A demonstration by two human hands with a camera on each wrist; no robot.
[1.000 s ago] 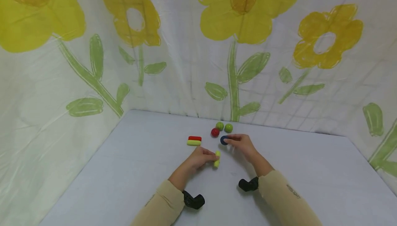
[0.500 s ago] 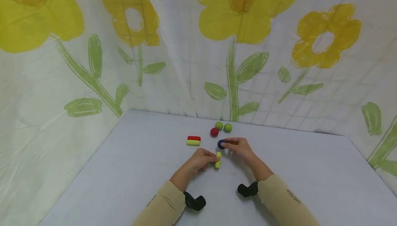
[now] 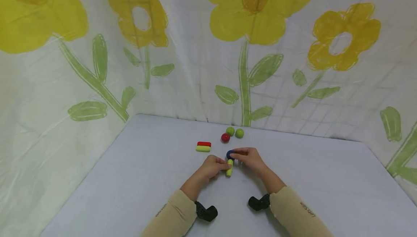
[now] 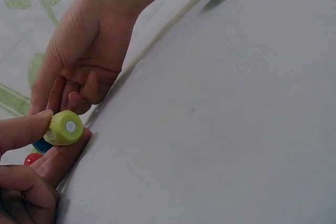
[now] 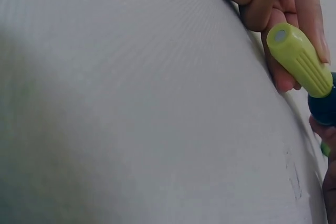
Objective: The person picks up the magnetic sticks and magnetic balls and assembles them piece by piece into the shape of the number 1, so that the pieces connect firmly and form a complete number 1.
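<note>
My left hand point(image 3: 209, 167) pinches a yellow-green magnetic rod point(image 3: 229, 173) between thumb and fingers, a little above the white table. A round silvery disc shows in the rod's near end point(image 4: 70, 126) in the left wrist view. My right hand point(image 3: 253, 159) pinches a dark blue ball point(image 3: 229, 153) from the right. In the right wrist view the blue ball point(image 5: 321, 109) meets the far end of the ribbed yellow-green rod point(image 5: 301, 60). Fingers cover part of both pieces.
Farther back lie a red ball point(image 3: 225, 138) and two green balls point(image 3: 239, 133) close together. To the left, a red rod point(image 3: 204, 144) and another yellow-green rod point(image 3: 203, 149) lie side by side. A flower-printed curtain point(image 3: 192, 85) rises behind the table.
My right hand has brought the blue ball nearer and leftward, from beside the red ball to the rod's far end. My left hand has shifted slightly right with the rod.
</note>
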